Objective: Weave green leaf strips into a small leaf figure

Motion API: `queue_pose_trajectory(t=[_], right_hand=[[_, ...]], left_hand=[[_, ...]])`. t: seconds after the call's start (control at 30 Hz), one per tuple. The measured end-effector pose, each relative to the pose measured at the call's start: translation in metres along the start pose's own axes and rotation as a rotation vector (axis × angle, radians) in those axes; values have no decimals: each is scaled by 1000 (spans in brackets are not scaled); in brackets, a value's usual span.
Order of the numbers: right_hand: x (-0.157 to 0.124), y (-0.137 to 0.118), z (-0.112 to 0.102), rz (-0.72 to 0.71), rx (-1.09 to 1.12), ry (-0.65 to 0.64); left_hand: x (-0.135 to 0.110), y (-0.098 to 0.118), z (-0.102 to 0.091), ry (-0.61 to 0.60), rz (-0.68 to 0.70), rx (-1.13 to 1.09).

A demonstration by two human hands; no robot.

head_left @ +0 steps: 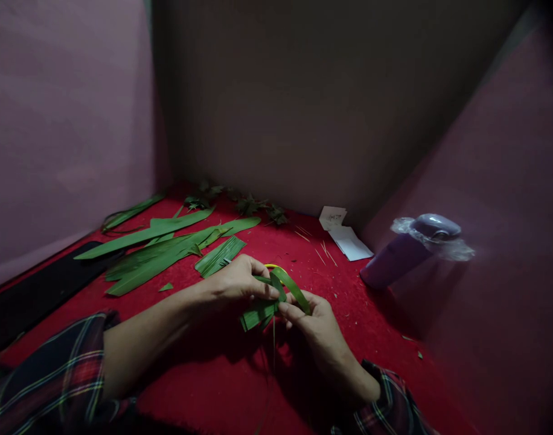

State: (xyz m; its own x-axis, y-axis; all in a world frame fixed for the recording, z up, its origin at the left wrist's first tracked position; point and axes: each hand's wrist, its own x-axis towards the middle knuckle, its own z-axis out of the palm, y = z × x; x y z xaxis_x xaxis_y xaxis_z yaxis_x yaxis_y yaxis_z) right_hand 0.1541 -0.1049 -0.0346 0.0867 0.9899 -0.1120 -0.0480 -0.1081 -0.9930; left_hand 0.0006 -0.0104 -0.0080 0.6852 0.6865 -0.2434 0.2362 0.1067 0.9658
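Between my two hands is a folded green leaf strip [258,314], with one end looped up in an arch over my right fingers. My left hand [242,278] is closed, thumb and fingers pinching the folded part from the left. From the right, my right hand [315,320] pinches the same strip near its crossing. A thin yellow ring-like edge [276,267] shows just behind the fingers; I cannot make out what it belongs to. One thin strand hangs below the fold. A short cut leaf piece [222,255] lies just beyond my left hand.
Long green leaves [168,254] lie on the red cloth [204,374] at left, beside a black flat object [45,290]. Leafy sprigs [249,205] sit at the back. Thin sticks [326,252] and white papers [351,243] are right of centre. A purple tumbler [394,260] stands far right.
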Motion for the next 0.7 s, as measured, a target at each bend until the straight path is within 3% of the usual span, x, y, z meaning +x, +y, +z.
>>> queue_pose_trajectory(t=[0.43,0.7], right_hand=[[1,0,-4,-19,-16,-4],[0,6,-2,-8,100,-48]], left_hand=[[-1,4,0,36,2,31],[-1,2,0,-27,-2,-1]])
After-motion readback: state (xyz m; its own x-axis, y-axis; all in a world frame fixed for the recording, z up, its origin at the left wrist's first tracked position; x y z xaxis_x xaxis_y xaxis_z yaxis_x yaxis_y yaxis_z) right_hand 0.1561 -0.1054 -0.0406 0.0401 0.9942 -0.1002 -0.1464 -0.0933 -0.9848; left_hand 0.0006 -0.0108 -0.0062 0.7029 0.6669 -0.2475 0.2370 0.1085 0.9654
